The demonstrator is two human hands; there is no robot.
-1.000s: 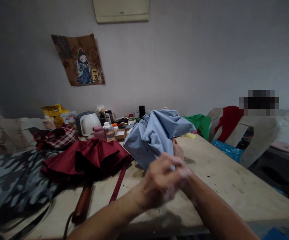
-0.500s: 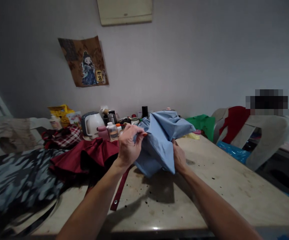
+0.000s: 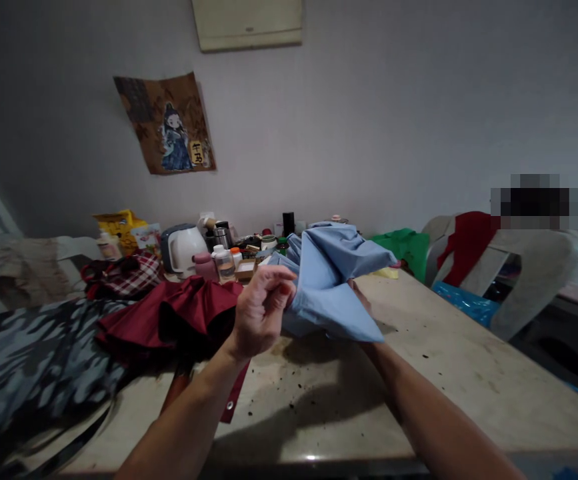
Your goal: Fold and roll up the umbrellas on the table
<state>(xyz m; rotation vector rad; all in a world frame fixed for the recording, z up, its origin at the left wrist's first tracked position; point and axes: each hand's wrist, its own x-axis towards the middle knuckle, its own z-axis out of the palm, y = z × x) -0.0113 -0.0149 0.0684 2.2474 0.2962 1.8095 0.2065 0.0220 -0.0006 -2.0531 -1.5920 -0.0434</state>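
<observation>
A light blue folding umbrella (image 3: 331, 280) is held up over the stained table (image 3: 443, 373). My left hand (image 3: 261, 307) pinches a fold of its fabric at the left side, fingers curled shut. My right hand (image 3: 361, 300) is mostly hidden behind the blue fabric and seems to grip the umbrella from below. A dark red umbrella (image 3: 173, 317) with a wooden handle lies just left of my left hand, its strap trailing over the table.
A camouflage cloth (image 3: 23, 360) covers the left. At the back stand a white kettle (image 3: 181, 247), small bottles (image 3: 223, 261), a plaid bag (image 3: 129, 273) and a green bag (image 3: 406, 247). A person sits at the far right beside a chair (image 3: 523, 273).
My left hand went from near the right hand up to the umbrella's left side, took a fold and drew it down and toward me. The blue fabric has spread wider.
</observation>
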